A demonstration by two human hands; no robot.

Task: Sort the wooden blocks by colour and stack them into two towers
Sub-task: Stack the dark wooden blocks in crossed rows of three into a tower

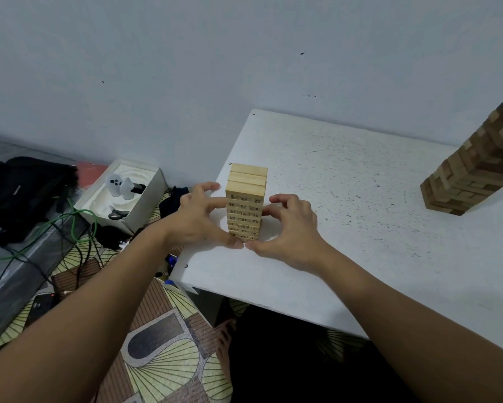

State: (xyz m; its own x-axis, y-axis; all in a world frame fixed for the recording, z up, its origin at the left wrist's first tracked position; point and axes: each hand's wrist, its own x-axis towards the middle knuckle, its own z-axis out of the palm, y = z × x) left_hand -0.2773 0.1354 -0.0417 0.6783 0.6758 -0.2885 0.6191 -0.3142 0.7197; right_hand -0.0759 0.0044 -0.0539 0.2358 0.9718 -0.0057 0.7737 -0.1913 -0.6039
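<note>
Two bare forearms reaching in from the bottom corners, meeting over the near-left part of the white table (360,199). Left hand (199,221) curled against the left face of the pale numbered tower (246,203), fingers (212,202) bent and laid on its upper rows, thumb down low by the base. Right hand (291,228) mirroring it on the other side, fingers hooked toward the right face, thumb tip nearly meeting the left thumb in front of the bottom row. Both cupping that stack, neither spread flat; whether the right fingertips actually press the wood, cannot tell.

Between the palms: light wooden blocks, printed numbers on the near ends, three blocks lying side by side on top, upright and tidy.

Beyond the right hand, well apart toward the far right edge of the table: darker brown tower (474,164), taller, standing upright, top cut off by the frame edge.

Left of the left hand, down on the floor: open white box (122,193) holding two white controllers (122,184) and scissors (117,214). Further left, black bag (26,187) and green cable (73,225) trailing across patterned floor covering (163,338). Below the wrists, under the table edge, bare foot (225,341) beside dark clothing.
</note>
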